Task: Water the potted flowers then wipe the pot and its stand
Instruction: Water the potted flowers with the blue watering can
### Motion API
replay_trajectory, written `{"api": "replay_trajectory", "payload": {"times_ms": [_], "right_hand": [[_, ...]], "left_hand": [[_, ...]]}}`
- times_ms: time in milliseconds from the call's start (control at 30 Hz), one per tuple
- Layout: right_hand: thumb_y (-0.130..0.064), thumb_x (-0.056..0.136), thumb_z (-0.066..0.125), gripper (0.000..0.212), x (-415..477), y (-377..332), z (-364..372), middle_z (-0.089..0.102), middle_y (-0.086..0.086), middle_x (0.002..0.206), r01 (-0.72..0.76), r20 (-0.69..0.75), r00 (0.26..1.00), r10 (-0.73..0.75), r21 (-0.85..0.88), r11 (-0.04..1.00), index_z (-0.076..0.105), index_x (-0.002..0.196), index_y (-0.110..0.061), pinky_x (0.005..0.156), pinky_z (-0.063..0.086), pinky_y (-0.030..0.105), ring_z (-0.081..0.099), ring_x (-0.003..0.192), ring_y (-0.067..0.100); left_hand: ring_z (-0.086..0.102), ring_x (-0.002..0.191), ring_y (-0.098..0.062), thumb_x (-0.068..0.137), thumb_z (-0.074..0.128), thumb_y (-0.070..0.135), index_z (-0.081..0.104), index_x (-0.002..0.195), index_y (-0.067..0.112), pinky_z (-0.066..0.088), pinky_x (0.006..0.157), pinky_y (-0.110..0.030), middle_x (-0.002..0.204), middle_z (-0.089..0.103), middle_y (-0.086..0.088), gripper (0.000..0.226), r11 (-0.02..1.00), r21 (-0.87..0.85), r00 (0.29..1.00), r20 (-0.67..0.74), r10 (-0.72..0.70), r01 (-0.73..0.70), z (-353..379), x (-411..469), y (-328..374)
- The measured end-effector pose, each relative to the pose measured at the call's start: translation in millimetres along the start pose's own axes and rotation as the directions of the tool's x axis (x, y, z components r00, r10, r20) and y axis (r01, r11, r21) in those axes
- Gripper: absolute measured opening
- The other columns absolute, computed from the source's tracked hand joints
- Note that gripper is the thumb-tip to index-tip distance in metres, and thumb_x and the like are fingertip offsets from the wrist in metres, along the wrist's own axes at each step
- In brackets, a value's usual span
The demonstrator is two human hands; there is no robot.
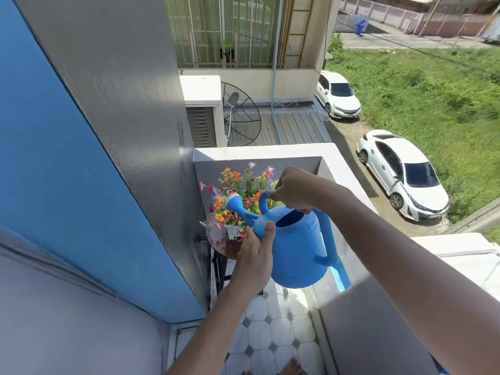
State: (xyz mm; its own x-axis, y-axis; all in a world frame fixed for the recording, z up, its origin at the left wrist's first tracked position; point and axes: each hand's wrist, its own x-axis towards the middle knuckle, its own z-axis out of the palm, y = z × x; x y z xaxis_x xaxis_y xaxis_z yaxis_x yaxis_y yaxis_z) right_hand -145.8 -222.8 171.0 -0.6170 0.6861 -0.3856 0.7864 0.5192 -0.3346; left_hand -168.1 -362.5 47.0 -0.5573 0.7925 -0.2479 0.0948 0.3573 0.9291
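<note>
Watering can before flowers

Pot mostly hidden behind flowers & watering can; only a white bit shows, and whether water leaves the rose can't be told. Stand top partly covered by left hand, its legs largely behind the forearm. Right hand covers the can's top handle so finger wrap is unseen; feet cut off by bottom edge.
</note>
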Motion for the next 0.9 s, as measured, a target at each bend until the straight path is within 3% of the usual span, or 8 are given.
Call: {"api": "replay_trajectory", "payload": {"times_ms": [133,300,400,567,667,733,800,900], "right_hand": [[-0.034,0.099,0.057,0.035,-4.8,7.5,-1.3,0.069,0.018,0.071,-0.003,0.011,1.000,0.003,-0.001,1.000,0.059,0.093,0.000,0.049,0.048,0.027,0.057,0.045,0.025],[-0.025,0.101,0.054,0.025,-11.7,21.5,-4.7,0.070,0.017,0.073,-0.035,0.028,0.999,0.036,-0.025,0.999,0.062,0.102,-0.002,0.050,0.044,0.024,0.057,0.050,0.025],[-0.025,0.098,0.057,0.025,-16.7,30.9,-9.9,0.055,0.006,0.062,-0.024,0.014,1.000,0.024,-0.001,1.000,0.059,0.088,-0.002,0.044,0.041,0.025,0.051,0.047,0.017],[-0.027,0.098,0.056,0.027,-23.3,45.2,-16.4,0.053,0.006,0.062,-0.066,0.020,0.998,0.066,-0.014,0.998,0.057,0.087,-0.002,0.045,0.041,0.026,0.049,0.049,0.017],[-0.030,0.098,0.056,0.032,-23.0,51.8,-19.6,0.059,0.009,0.064,-0.099,0.001,0.995,0.099,-0.014,0.995,0.058,0.088,0.000,0.047,0.047,0.030,0.056,0.050,0.020],[-0.034,0.100,0.055,0.039,-22.8,56.4,-19.0,0.071,0.016,0.071,-0.140,-0.005,0.990,0.140,-0.042,0.989,0.061,0.095,0.004,0.058,0.060,0.037,0.070,0.058,0.030],[-0.037,0.100,0.054,0.042,-22.0,60.4,-19.9,0.075,0.020,0.077,-0.173,-0.028,0.985,0.172,-0.028,0.985,0.063,0.096,0.003,0.066,0.062,0.038,0.074,0.066,0.033],[-0.034,0.100,0.056,0.038,-21.7,63.6,-29.2,0.071,0.016,0.071,-0.169,-0.045,0.985,0.168,-0.003,0.986,0.060,0.088,0.002,0.054,0.056,0.033,0.067,0.055,0.029]], "left_hand": [[0.053,0.101,-0.013,0.082,0.017,0.079,0.040,0.129,0.023,0.043,0.079,-0.033,0.112,0.053,0.000,0.077,1.000,0.006,0.999,0.043,0.006,-0.006,1.5,-2.7,3.8],[0.052,0.111,-0.015,0.082,0.019,0.083,0.038,0.131,0.028,0.044,0.096,-0.045,0.121,0.053,0.002,0.075,1.000,-0.012,0.995,0.099,-0.001,0.002,12.7,-1.2,4.8],[0.052,0.109,-0.016,0.078,0.017,0.085,0.040,0.125,0.027,0.045,0.094,-0.045,0.118,0.053,-0.001,0.078,1.000,-0.021,0.989,0.147,-0.001,0.004,20.3,-1.6,8.4],[0.048,0.121,-0.020,0.071,0.015,0.092,0.030,0.143,0.022,0.043,0.098,-0.044,0.134,0.046,-0.004,0.101,1.000,-0.002,0.982,0.191,0.007,-0.006,34.3,0.0,14.0],[0.052,0.111,-0.016,0.079,0.017,0.083,0.035,0.138,0.022,0.043,0.089,-0.038,0.123,0.051,0.000,0.086,1.000,-0.011,0.976,0.217,0.015,-0.013,39.2,3.0,17.0],[0.054,0.109,-0.014,0.080,0.019,0.082,0.036,0.134,0.025,0.046,0.091,-0.041,0.121,0.052,0.002,0.080,1.000,-0.024,0.974,0.227,0.019,-0.014,42.5,5.3,19.3],[0.055,0.109,-0.012,0.080,0.022,0.084,0.036,0.132,0.029,0.048,0.094,-0.043,0.123,0.053,0.003,0.077,0.999,-0.031,0.971,0.237,0.026,-0.020,45.3,9.1,20.2],[0.057,0.111,-0.012,0.075,0.022,0.091,0.038,0.129,0.034,0.051,0.095,-0.048,0.122,0.055,0.004,0.080,1.000,-0.004,0.966,0.256,0.027,-0.027,47.8,17.8,22.6]]}}
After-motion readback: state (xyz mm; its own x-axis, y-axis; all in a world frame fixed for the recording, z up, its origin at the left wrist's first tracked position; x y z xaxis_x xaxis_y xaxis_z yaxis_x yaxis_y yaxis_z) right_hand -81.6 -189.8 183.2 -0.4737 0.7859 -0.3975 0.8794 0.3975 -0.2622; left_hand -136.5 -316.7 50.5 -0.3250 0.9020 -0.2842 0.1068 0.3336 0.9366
